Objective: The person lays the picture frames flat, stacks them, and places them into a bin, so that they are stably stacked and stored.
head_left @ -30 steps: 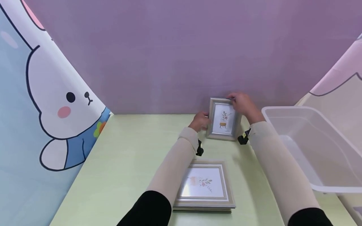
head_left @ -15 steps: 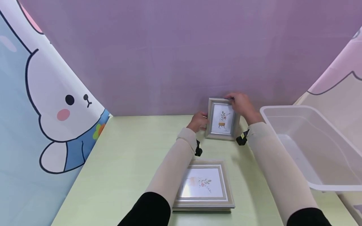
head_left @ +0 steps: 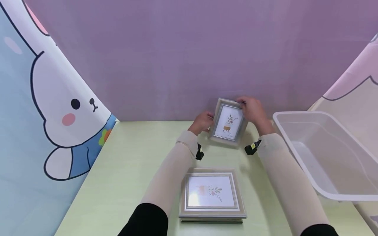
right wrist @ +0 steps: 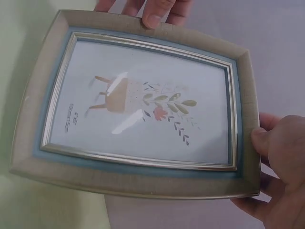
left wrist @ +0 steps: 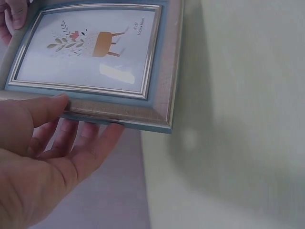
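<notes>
A small picture frame (head_left: pixel 228 122) with a beige border and a plant print stands tilted near the back of the table. My left hand (head_left: pixel 202 122) holds its left side; in the left wrist view the thumb (left wrist: pixel 50 106) lies on the border with the fingers behind. My right hand (head_left: pixel 252 109) grips the top right corner, and the right wrist view shows its thumb (right wrist: pixel 260 140) on the front edge. Closer to me lie stacked picture frames (head_left: pixel 212 193), the top one face up with a similar print. How many are in the stack is unclear.
A white plastic bin (head_left: pixel 298 149) stands at the right side of the pale green table (head_left: pixel 124 183). Behind the table rises a purple wall (head_left: pixel 177 59). A rabbit-print panel (head_left: pixel 68 108) runs along the left.
The held picture frame has turned clockwise from nearly upright to a slant. My left hand has shifted a little left and up with its side, while the right hand stays at the top corner.
</notes>
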Available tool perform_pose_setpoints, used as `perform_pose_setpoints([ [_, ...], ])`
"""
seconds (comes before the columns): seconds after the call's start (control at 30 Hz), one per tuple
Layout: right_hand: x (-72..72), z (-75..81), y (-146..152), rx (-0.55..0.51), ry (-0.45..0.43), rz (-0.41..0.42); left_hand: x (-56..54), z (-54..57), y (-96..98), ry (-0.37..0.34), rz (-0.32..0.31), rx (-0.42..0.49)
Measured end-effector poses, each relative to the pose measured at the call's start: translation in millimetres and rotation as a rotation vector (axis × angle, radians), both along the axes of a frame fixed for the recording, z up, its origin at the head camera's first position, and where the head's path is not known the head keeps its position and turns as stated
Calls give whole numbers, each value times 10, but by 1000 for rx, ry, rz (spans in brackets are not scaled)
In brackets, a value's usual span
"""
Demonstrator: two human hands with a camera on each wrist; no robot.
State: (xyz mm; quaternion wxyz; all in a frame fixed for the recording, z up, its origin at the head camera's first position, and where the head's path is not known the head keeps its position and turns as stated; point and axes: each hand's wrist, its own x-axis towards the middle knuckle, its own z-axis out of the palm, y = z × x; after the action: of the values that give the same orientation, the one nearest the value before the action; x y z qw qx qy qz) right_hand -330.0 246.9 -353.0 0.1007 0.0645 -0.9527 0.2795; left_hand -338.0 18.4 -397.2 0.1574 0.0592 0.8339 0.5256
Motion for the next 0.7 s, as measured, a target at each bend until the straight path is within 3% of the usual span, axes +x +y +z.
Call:
perform_pose_setpoints([
  [0.13,74,-25,-17,-74,26,16,16,101,-113,83,-36,-93],
  [0.4,254,-216,20,-222,117,90,81,271,-256,254,-116,-314],
  [0.7,414,-508,6,-383,117,179,213,486,-386,332,-130,-511],
])
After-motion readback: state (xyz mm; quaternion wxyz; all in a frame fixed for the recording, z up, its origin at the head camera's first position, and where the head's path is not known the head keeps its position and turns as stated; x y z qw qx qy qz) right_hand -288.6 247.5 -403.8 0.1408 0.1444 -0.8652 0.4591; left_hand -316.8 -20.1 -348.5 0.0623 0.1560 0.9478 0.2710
